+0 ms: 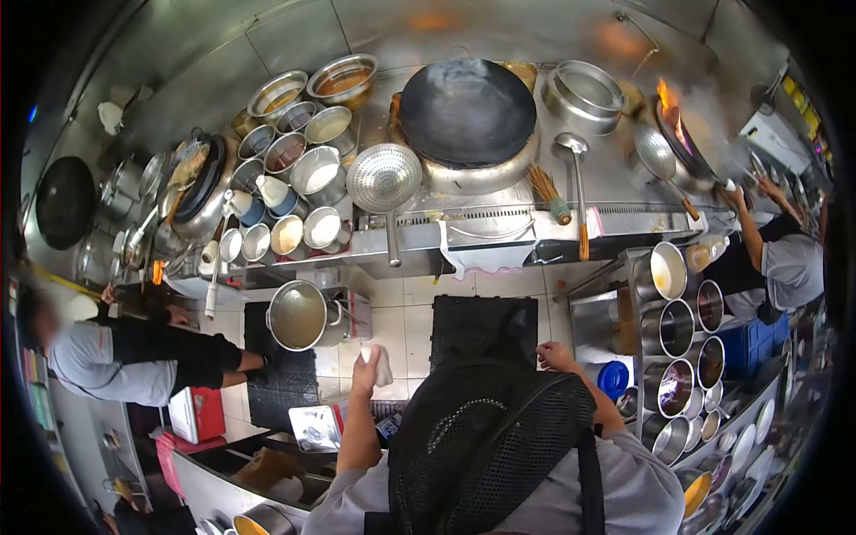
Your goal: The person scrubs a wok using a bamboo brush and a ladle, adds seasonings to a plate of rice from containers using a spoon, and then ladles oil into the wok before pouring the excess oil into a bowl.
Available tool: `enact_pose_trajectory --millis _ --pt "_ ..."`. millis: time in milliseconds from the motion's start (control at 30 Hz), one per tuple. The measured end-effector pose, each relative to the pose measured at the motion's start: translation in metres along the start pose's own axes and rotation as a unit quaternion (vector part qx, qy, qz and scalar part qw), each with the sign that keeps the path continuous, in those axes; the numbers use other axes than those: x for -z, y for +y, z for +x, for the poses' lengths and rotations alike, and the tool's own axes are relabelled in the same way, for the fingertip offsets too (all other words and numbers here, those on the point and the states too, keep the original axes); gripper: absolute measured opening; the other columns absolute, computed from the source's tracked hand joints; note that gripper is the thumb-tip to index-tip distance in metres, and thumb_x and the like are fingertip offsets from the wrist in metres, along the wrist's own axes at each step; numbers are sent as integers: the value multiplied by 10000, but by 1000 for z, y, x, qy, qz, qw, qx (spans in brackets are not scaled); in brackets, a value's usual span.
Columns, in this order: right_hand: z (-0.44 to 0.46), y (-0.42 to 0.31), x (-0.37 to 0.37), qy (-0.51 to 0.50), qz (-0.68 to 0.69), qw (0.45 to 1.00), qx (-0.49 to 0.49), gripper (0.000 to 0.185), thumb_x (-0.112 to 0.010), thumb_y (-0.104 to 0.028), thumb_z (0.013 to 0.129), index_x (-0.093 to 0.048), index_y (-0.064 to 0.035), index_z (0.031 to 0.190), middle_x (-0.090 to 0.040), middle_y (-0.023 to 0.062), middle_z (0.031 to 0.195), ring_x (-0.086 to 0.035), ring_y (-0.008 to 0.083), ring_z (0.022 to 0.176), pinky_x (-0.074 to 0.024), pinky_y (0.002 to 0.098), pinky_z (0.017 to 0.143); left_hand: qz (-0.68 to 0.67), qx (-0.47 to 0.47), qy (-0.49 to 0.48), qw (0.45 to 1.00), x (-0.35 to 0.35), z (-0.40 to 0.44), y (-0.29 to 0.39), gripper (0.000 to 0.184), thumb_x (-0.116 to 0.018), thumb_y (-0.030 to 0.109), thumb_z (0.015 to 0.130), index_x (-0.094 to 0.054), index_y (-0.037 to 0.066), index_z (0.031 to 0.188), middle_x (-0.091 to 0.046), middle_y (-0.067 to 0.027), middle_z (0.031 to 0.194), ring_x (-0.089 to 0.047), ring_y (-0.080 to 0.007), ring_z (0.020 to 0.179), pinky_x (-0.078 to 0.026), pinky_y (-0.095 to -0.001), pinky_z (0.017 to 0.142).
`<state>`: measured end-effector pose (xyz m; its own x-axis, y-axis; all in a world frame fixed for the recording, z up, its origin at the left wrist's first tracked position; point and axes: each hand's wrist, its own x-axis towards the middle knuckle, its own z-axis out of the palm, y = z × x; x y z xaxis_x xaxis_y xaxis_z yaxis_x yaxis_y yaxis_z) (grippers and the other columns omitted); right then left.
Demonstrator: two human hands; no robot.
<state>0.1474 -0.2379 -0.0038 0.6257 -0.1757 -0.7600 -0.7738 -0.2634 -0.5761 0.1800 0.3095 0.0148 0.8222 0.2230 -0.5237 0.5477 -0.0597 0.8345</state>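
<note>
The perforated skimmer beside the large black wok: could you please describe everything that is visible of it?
The skimmer looks metal: a round bowl full of small holes, with a long grey handle. It lies on the stove counter between the wok and the pots, handle toward the counter's front edge. Nobody holds it.

Commercial kitchen, wok line, most likely a restaurant. Evidence: large black wok (468, 111) over a burner, flames (673, 111) leaping at another wok on the right, stainless worktop (615, 178) and steel wall (294, 45) behind. Spider strainer (384, 178), long-handled ladle (580, 196), bamboo brush (550, 196), clustered steel pots (334, 193) with sauces. Tiled floor (417, 334), black mat (285, 392). Co-workers at left (116, 361) and right (794, 272) stations.
</note>
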Motion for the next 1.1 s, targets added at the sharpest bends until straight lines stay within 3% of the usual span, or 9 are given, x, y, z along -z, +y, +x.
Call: enact_pose_trajectory --millis 167,233,433,533,567,667,700,1067,1100 --pt "-7 30 4 15 -34 999 19 277 -678 -267 941 -753 -11 1014 -708 89 778 -660 171 616 -532 354 521 -29 -30 -53 998 -53 7 101 543 -667 461 990 -623 -15 1249 -681 -90 1122 -622 -169 1006 -519 -337 877" --pt "-3 61 7 23 -87 995 34 309 -691 -296 938 -764 -2 996 -720 103 782 -673 179 631 -548 364 565 -46 -167 -73 982 -79 21 126 501 -594 355 1051 -472 36 1417 -641 -73 1163 -643 -183 982 -554 -369 854" --pt "15 133 13 98 -138 985 -24 489 -770 -480 851 -785 -58 1097 -782 136 984 -748 233 933 -569 378 867 -268 -79 -174 944 -158 40 233 458 -538 374 1072 -474 55 1393 -634 -110 1239 -664 -274 1061 -565 -450 929" --pt "72 198 10 66 -101 992 -28 480 -764 -464 848 -781 -58 1105 -779 145 998 -743 239 963 -565 374 897 -324 -30 -193 926 -191 72 264 514 -509 444 1068 -465 50 1396 -631 -124 1261 -668 -325 1078 -557 -499 956" --pt "86 206 12 42 -84 995 -46 460 -759 -428 845 -776 -53 1112 -777 152 1000 -743 250 968 -565 378 905 -338 -11 -248 908 -199 104 260 580 -474 515 1057 -436 72 1429 -587 -140 1335 -628 -364 1165 -525 -577 1008" --pt "27 141 35 140 -77 987 0 432 -757 -398 845 -778 -44 1093 -776 160 980 -747 252 944 -569 379 879 -342 46 -213 914 -240 114 307 628 -450 556 1046 -402 88 1463 -527 -159 1418 -555 -393 1273 -477 -647 1052" --pt "62 168 31 103 -59 992 -34 401 -756 -359 840 -781 -33 1071 -775 165 958 -750 253 925 -572 389 843 -350 55 -216 910 -253 130 312 645 -441 576 1040 -381 117 1489 -475 -167 1476 -488 -412 1346 -441 -683 1073" --pt "51 108 134 145 35 988 -35 319 -716 -257 869 -770 0 1050 -773 158 919 -741 237 866 -573 392 795 -297 115 -124 940 -412 253 363 616 -500 573 1015 -425 145 1451 -517 -167 1430 -538 -446 1275 -459 -695 1023" --pt "56 105 144 144 32 988 -43 319 -714 -259 873 -770 0 1051 -773 157 918 -740 238 866 -572 391 795 -273 115 -87 951 -423 256 366 525 -516 496 1049 -469 87 1374 -590 -156 1312 -635 -405 1127 -544 -644 891"
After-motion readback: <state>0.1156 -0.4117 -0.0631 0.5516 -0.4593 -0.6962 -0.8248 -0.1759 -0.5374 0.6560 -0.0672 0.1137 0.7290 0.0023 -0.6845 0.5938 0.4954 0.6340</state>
